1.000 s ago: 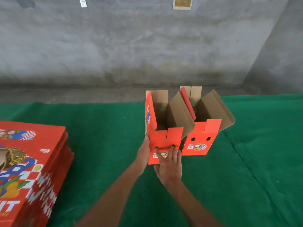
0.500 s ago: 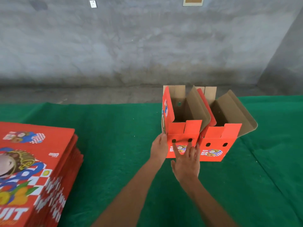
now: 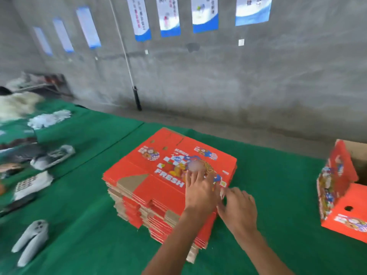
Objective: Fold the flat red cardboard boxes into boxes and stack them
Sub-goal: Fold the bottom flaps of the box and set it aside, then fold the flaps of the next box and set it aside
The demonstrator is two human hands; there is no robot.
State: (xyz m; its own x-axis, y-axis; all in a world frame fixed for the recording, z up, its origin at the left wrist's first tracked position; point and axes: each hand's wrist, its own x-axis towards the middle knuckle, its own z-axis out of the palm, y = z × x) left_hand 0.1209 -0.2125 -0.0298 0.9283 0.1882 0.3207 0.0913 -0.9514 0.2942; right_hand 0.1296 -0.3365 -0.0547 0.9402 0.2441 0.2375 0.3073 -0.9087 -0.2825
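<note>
A tall stack of flat red cardboard boxes [image 3: 151, 175] with fruit print sits in the middle of the green table [image 3: 79, 225]. My left hand [image 3: 198, 189] lies flat on the top sheet near its right front corner, fingers straight. My right hand [image 3: 238, 209] is at the stack's right edge, fingers spread and loosely bent, touching the top sheets' corner. A folded red box [image 3: 341, 195] with open top flaps stands at the far right, partly cut off by the frame.
White gloves [image 3: 49, 119], a grey controller [image 3: 31, 241] and other blurred items lie along the table's left side. A black-handled pole [image 3: 137, 96] leans on the concrete wall behind. Green cloth lies between the stack and the folded box.
The view has swung left from the two folded boxes to the flat stack. Both hands have left the folded box and now reach the top of the stack.
</note>
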